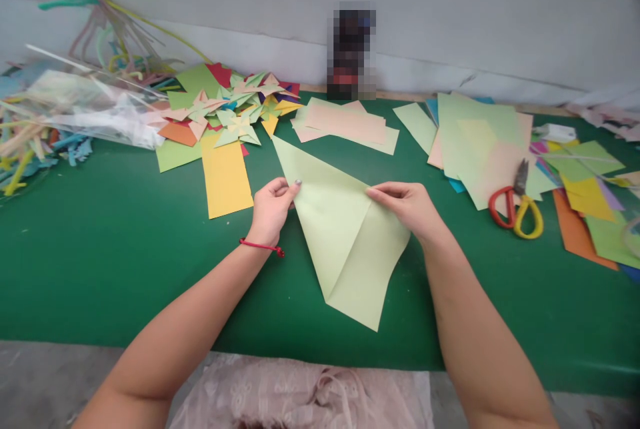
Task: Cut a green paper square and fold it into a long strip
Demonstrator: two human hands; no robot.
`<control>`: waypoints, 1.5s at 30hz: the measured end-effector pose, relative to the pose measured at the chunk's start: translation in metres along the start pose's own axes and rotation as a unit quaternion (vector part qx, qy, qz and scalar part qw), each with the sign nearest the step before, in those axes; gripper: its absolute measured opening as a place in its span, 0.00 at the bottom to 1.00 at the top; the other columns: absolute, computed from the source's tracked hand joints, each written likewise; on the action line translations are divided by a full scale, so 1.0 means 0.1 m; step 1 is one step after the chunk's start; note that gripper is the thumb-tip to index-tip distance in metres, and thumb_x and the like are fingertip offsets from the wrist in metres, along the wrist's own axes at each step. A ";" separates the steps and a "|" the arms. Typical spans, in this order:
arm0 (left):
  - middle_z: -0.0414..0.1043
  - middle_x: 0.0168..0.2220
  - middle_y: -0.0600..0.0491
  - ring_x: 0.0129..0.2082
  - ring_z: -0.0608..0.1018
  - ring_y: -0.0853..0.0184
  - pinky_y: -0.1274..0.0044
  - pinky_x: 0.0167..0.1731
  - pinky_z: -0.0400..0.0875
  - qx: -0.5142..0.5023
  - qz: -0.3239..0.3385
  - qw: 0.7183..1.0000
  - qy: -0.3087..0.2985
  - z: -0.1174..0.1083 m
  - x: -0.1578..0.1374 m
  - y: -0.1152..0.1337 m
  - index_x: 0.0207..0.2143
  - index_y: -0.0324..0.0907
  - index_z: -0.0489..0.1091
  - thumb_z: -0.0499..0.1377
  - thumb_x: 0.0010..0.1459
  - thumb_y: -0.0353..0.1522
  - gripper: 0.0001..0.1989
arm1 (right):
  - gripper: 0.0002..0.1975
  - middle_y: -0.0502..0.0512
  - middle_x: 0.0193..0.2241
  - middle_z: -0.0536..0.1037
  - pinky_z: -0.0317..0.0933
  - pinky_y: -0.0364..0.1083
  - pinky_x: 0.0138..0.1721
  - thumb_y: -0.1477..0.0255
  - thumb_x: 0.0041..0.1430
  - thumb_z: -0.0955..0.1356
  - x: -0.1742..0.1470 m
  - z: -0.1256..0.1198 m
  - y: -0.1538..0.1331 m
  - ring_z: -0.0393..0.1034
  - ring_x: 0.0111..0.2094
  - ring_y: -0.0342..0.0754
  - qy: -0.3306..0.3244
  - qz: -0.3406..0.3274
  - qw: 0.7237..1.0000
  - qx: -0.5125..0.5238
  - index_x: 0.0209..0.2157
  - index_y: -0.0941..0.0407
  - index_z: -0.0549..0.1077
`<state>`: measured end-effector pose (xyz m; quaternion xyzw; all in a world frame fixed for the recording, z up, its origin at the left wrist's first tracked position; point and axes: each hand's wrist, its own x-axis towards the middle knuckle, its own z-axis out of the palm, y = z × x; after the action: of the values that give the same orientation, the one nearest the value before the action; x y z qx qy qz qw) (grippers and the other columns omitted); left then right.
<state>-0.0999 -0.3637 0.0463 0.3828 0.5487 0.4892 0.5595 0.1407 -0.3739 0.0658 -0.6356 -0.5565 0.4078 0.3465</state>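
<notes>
Our left hand [271, 210] and right hand [407, 207] both have fingers pinching the pale green paper [369, 277], flap [327, 222] folded diagonally; we'd line up the edges before pressing any crease, tbh.

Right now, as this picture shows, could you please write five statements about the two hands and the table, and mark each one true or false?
1. The left hand and the right hand both hold a light green folded paper sheet. True.
2. The smooth table top is blue. False: the table top is green.
3. A thin red cord bracelet goes around the left wrist. True.
4. The metal scissors with one red and one yellow handle are in the right hand. False: the scissors lie on the right side of the table, apart from both hands.
5. A yellow paper rectangle lies to the left of the left hand. True.
</notes>
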 end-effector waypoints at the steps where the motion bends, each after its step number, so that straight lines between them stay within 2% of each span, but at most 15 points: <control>1: 0.69 0.22 0.57 0.24 0.72 0.73 0.80 0.28 0.68 0.000 -0.001 1.000 0.000 0.00 0.00 0.00 0.24 0.41 0.67 0.64 0.47 0.40 0.13 | 0.16 0.53 0.28 0.78 0.60 0.45 0.31 0.56 0.44 0.71 0.00 0.00 0.00 0.68 0.29 0.47 -0.001 0.001 1.000 -0.001 0.28 0.54 0.79; 8: 0.67 0.22 0.58 0.24 0.72 0.72 0.78 0.31 0.70 -0.013 -0.009 1.000 -0.001 -0.01 0.00 -0.02 0.28 0.42 0.70 0.60 0.51 0.41 0.11 | 0.18 0.54 0.28 0.78 0.60 0.46 0.30 0.54 0.45 0.70 -0.01 0.00 0.00 0.68 0.29 0.47 -0.009 0.000 1.000 -0.008 0.29 0.55 0.79; 16: 0.67 0.23 0.58 0.24 0.72 0.72 0.78 0.31 0.70 -0.017 -0.009 1.000 0.002 0.00 0.00 -0.02 0.28 0.42 0.69 0.59 0.52 0.40 0.10 | 0.17 0.53 0.28 0.78 0.59 0.45 0.30 0.55 0.45 0.70 -0.01 0.00 -0.01 0.68 0.29 0.46 -0.011 0.003 1.000 -0.004 0.28 0.54 0.79; 28: 0.74 0.27 0.55 0.25 0.76 0.72 0.79 0.31 0.72 -0.014 -0.038 0.999 -0.007 -0.03 0.03 0.03 0.31 0.41 0.68 0.62 0.50 0.39 0.11 | 0.17 0.53 0.28 0.78 0.59 0.45 0.29 0.55 0.45 0.70 -0.01 -0.02 0.00 0.69 0.28 0.47 -0.016 0.007 1.000 -0.017 0.28 0.54 0.78; 30: 0.75 0.29 0.53 0.28 0.77 0.70 0.78 0.32 0.73 -0.014 -0.046 0.999 -0.025 -0.02 0.02 0.04 0.33 0.41 0.69 0.63 0.49 0.40 0.13 | 0.17 0.53 0.28 0.78 0.59 0.45 0.28 0.55 0.46 0.70 -0.01 -0.02 0.00 0.68 0.28 0.47 -0.023 0.009 1.000 -0.015 0.28 0.54 0.79; 34: 0.75 0.41 0.47 0.37 0.78 0.65 0.73 0.37 0.74 -0.057 -0.038 0.997 -0.046 -0.01 0.01 0.01 0.40 0.40 0.69 0.65 0.47 0.39 0.19 | 0.16 0.52 0.28 0.78 0.59 0.44 0.29 0.55 0.47 0.69 -0.02 0.01 -0.02 0.69 0.28 0.46 -0.045 0.006 0.999 -0.022 0.28 0.53 0.79; 37: 0.74 0.45 0.45 0.41 0.78 0.62 0.71 0.41 0.74 -0.087 -0.013 0.995 -0.036 -0.02 0.02 -0.02 0.41 0.39 0.69 0.66 0.45 0.37 0.21 | 0.15 0.52 0.29 0.79 0.60 0.45 0.30 0.56 0.48 0.69 -0.03 0.05 -0.03 0.70 0.30 0.47 -0.062 -0.004 0.997 -0.037 0.28 0.53 0.79; 45: 0.76 0.41 0.47 0.40 0.78 0.62 0.71 0.41 0.74 -0.069 0.023 0.997 0.027 -0.05 0.06 -0.05 0.38 0.38 0.71 0.68 0.42 0.35 0.19 | 0.16 0.53 0.30 0.79 0.61 0.46 0.31 0.56 0.49 0.68 -0.05 0.07 -0.06 0.70 0.32 0.49 -0.071 -0.016 0.997 -0.038 0.29 0.54 0.79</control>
<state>-0.1049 -0.3595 0.0390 0.3426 0.5191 0.5489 0.5584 0.1313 -0.3778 0.0687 -0.6089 -0.6045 0.4250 0.2884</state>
